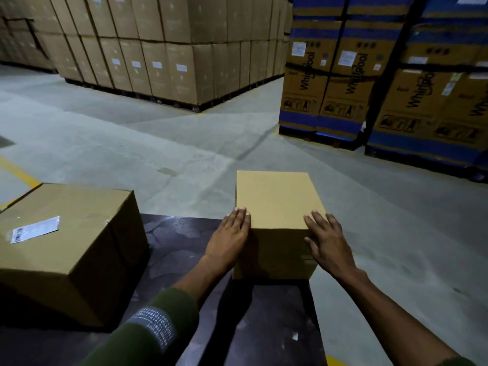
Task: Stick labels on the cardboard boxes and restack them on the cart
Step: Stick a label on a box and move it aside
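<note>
Your small cardboard box (277,207) sits at the far right corner of the dark cart deck (179,249), at about 1 o'clock from you, its plain top showing no label. Your left hand (231,233) lies flat against its left side, fingers straight and reaching just over the top edge; your right hand (326,239) is spread open on the near right corner, palm to the board, gripping nothing. Judge this box as stiff and probably light for its size, but its smooth faces give bare palms little bite, so squeeze evenly from both sides or hook your fingers under the bottom edges before lifting. Its far end seems to overhang the deck, so mind it tipping. The larger box (66,244), at 9 o'clock, already carries a white label (35,229) on top and likely weighs more.
</note>
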`<state>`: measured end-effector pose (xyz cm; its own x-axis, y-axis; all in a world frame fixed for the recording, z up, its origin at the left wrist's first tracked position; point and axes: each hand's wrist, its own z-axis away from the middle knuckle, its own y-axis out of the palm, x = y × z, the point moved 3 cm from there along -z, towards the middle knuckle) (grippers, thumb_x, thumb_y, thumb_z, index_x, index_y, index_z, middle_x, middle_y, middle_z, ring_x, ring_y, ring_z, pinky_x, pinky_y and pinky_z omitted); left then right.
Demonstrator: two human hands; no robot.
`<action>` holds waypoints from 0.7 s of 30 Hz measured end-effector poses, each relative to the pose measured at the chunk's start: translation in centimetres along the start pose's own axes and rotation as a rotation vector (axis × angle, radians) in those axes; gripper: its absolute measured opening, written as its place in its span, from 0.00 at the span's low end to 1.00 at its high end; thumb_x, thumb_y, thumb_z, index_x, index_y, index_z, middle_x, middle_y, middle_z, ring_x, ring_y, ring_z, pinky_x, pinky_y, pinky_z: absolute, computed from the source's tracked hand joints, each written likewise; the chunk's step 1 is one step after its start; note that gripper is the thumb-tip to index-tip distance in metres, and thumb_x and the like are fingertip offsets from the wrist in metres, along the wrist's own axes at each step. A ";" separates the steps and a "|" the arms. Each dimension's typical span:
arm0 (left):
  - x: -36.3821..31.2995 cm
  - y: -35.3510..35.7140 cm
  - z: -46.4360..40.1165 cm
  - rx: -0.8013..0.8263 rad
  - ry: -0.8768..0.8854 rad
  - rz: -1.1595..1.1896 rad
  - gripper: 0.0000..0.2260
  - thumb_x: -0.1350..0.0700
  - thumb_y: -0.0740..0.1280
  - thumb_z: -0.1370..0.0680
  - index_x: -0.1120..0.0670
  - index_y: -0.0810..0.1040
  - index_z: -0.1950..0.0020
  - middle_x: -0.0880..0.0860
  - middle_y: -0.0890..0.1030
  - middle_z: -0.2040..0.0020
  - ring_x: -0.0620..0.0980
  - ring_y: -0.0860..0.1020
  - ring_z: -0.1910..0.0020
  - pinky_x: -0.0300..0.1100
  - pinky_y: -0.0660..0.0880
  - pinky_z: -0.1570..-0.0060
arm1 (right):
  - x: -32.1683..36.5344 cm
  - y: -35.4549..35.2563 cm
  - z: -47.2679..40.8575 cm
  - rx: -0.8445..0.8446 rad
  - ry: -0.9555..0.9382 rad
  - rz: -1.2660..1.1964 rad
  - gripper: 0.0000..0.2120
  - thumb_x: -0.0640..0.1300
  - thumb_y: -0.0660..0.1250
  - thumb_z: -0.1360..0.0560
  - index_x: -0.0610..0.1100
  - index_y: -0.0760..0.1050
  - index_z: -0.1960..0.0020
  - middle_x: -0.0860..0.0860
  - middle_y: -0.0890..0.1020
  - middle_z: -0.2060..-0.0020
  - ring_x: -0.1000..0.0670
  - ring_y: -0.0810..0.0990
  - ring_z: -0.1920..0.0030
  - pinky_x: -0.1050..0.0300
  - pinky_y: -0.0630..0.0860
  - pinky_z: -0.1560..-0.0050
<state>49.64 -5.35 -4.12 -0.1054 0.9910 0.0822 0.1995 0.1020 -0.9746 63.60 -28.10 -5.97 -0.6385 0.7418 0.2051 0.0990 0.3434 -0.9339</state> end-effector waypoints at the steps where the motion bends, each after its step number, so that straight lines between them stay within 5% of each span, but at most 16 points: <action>1: 0.1 0.1 -0.1 -0.002 -0.003 0.005 0.29 0.66 0.55 0.18 0.61 0.44 0.21 0.62 0.46 0.20 0.58 0.44 0.21 0.49 0.44 0.23 | 0.0 0.0 0.0 -0.005 -0.003 0.002 0.27 0.47 0.67 0.22 0.50 0.65 0.25 0.48 0.66 0.25 0.38 0.59 0.25 0.44 0.67 0.31; 6: 0.2 0.5 0.0 0.053 -0.033 0.020 0.31 0.57 0.56 0.16 0.59 0.41 0.21 0.60 0.43 0.20 0.57 0.41 0.21 0.52 0.43 0.23 | 0.1 -0.1 0.1 0.020 0.006 0.028 0.30 0.50 0.68 0.24 0.50 0.64 0.24 0.48 0.65 0.24 0.38 0.58 0.25 0.37 0.69 0.32; 10: 1.0 0.1 2.0 0.057 -0.111 0.035 0.36 0.45 0.56 0.17 0.59 0.38 0.21 0.58 0.38 0.21 0.56 0.37 0.22 0.55 0.41 0.23 | 1.7 -0.5 0.2 -0.036 0.042 0.095 0.33 0.57 0.69 0.26 0.46 0.65 0.25 0.44 0.67 0.26 0.38 0.58 0.24 0.30 0.61 0.33; 17: 6.5 -2.2 9.1 -0.011 -0.255 -0.031 0.35 0.44 0.56 0.18 0.60 0.43 0.21 0.59 0.40 0.20 0.58 0.38 0.22 0.57 0.44 0.24 | 11.7 -0.1 -0.8 -0.186 -0.152 -0.014 0.28 0.54 0.71 0.28 0.44 0.72 0.32 0.44 0.73 0.31 0.40 0.63 0.26 0.27 0.58 0.31; 21: 10.0 -4.2 13.6 -0.061 -0.326 -0.147 0.34 0.45 0.61 0.20 0.62 0.55 0.21 0.61 0.53 0.21 0.60 0.48 0.21 0.58 0.52 0.24 | 18.4 0.8 -0.4 -0.209 -0.283 -0.061 0.24 0.54 0.69 0.27 0.45 0.74 0.34 0.47 0.75 0.33 0.42 0.66 0.27 0.28 0.55 0.30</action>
<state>34.50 3.00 -2.06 -0.4403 0.8867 0.1407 0.2153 0.2564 -0.9423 52.24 -14.02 -2.80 -0.8312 0.5374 0.1424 0.1893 0.5145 -0.8363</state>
